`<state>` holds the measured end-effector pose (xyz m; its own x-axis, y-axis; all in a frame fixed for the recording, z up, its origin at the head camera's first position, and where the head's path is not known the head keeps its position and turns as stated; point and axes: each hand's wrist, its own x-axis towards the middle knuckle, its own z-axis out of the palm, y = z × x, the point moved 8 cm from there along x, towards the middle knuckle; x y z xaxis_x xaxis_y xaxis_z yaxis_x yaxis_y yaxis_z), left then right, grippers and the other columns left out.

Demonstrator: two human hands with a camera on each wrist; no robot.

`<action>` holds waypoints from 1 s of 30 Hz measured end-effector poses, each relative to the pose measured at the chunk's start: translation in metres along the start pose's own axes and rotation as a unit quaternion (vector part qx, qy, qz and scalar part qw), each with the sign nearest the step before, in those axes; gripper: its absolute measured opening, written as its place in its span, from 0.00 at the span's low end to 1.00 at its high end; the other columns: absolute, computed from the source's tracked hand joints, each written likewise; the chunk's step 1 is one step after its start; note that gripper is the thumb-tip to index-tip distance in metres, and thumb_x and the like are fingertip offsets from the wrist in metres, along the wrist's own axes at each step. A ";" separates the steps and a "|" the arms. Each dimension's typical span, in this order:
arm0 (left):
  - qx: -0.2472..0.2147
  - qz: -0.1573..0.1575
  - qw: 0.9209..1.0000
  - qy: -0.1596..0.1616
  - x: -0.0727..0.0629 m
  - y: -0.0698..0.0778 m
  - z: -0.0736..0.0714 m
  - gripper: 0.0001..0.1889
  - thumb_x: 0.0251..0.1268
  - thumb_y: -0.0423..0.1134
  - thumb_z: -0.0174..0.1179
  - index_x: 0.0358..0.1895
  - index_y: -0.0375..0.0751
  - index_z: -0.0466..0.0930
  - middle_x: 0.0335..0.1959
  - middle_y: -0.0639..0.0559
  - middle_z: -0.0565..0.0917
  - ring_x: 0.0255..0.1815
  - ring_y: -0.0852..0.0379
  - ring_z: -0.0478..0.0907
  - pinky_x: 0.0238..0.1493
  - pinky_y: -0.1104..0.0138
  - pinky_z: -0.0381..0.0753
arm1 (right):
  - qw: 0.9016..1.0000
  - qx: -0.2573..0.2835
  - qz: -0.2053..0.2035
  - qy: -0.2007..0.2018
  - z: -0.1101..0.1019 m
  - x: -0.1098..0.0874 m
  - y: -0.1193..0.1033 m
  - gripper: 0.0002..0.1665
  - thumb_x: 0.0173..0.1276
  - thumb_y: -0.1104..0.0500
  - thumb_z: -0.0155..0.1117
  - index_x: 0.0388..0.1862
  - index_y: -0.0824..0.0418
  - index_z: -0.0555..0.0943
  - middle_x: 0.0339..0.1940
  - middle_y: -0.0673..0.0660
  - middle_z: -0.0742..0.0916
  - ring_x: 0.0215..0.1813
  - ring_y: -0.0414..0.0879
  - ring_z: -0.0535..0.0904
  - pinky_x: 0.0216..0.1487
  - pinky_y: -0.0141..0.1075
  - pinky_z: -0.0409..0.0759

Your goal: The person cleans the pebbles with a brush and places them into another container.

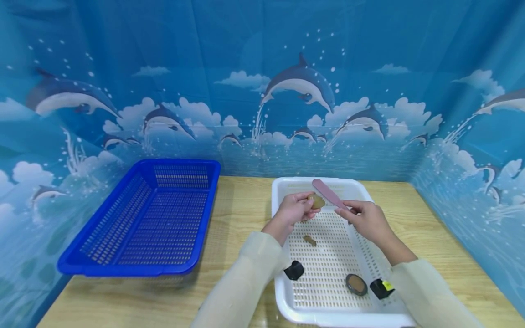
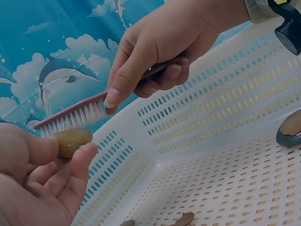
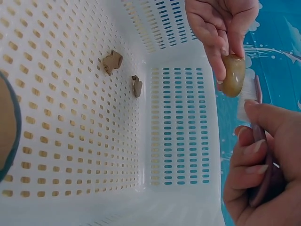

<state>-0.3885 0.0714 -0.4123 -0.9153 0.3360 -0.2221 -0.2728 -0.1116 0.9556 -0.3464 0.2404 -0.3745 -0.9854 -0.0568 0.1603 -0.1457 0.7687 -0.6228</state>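
My left hand (image 1: 296,210) pinches a smooth yellowish-brown stone (image 3: 233,76) between thumb and fingers, above the far half of the white basket (image 1: 328,317). In my right hand (image 1: 366,219) is a pink brush (image 1: 328,192), gripped by its handle. White bristles (image 2: 75,118) face the stone and stand right at its upper side in the left wrist view. Below the hands, two small brown pieces (image 3: 113,61) lie on the basket's floor. A dark-rimmed round stone with a tan face (image 1: 356,284) lies nearer the front.
A blue plastic basket (image 1: 213,200) stands to the left on the wooden table (image 1: 235,218). Black wrist cameras (image 1: 294,270) show at both sleeves. Behind and at the sides hangs a blue curtain (image 1: 229,54) printed with dolphins.
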 end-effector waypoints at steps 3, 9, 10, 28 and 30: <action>-0.007 0.007 1.000 0.009 0.001 0.001 -0.002 0.19 0.73 0.33 0.53 0.64 0.39 0.74 0.45 0.46 0.87 0.35 0.61 0.84 0.30 0.76 0.82 | 1.000 0.000 0.009 0.000 0.000 0.000 0.001 0.27 0.71 0.48 0.62 0.58 0.68 0.79 0.22 0.58 0.82 0.21 0.44 0.71 0.17 0.32 0.70; -0.027 0.006 0.999 0.026 0.001 0.001 -0.005 0.19 0.74 0.32 0.53 0.65 0.37 0.73 0.45 0.44 0.86 0.39 0.57 0.85 0.32 0.75 0.83 | 0.999 0.023 0.024 -0.016 0.002 0.000 0.000 0.28 0.71 0.49 0.62 0.60 0.68 0.78 0.22 0.55 0.80 0.20 0.44 0.71 0.16 0.33 0.72; -0.029 0.005 0.999 0.029 0.001 0.001 -0.005 0.19 0.74 0.32 0.52 0.65 0.37 0.73 0.46 0.43 0.85 0.40 0.56 0.85 0.33 0.74 0.84 | 0.999 0.025 0.024 -0.018 0.002 0.000 0.000 0.28 0.71 0.49 0.62 0.60 0.68 0.78 0.22 0.55 0.79 0.20 0.44 0.71 0.16 0.33 0.72; -0.014 0.004 1.000 0.013 0.000 0.001 -0.002 0.20 0.73 0.32 0.54 0.65 0.35 0.72 0.45 0.42 0.86 0.43 0.53 0.85 0.42 0.69 0.86 | 0.999 0.043 -0.006 -0.030 0.008 -0.001 -0.004 0.28 0.69 0.50 0.64 0.61 0.66 0.78 0.19 0.52 0.80 0.16 0.42 0.68 0.14 0.34 0.70; -0.008 0.004 1.000 0.006 0.000 0.001 -0.001 0.20 0.73 0.32 0.54 0.65 0.35 0.72 0.46 0.42 0.86 0.42 0.54 0.86 0.42 0.69 0.86 | 0.999 0.040 -0.007 -0.029 0.007 -0.001 -0.004 0.27 0.70 0.50 0.64 0.60 0.66 0.79 0.19 0.52 0.80 0.16 0.42 0.68 0.14 0.34 0.70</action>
<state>-0.3886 0.0701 -0.4120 -0.9208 0.3239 -0.2171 -0.2701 -0.1284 0.9542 -0.3457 0.2327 -0.3779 -0.9864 -0.1046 0.1265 -0.1630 0.7146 -0.6803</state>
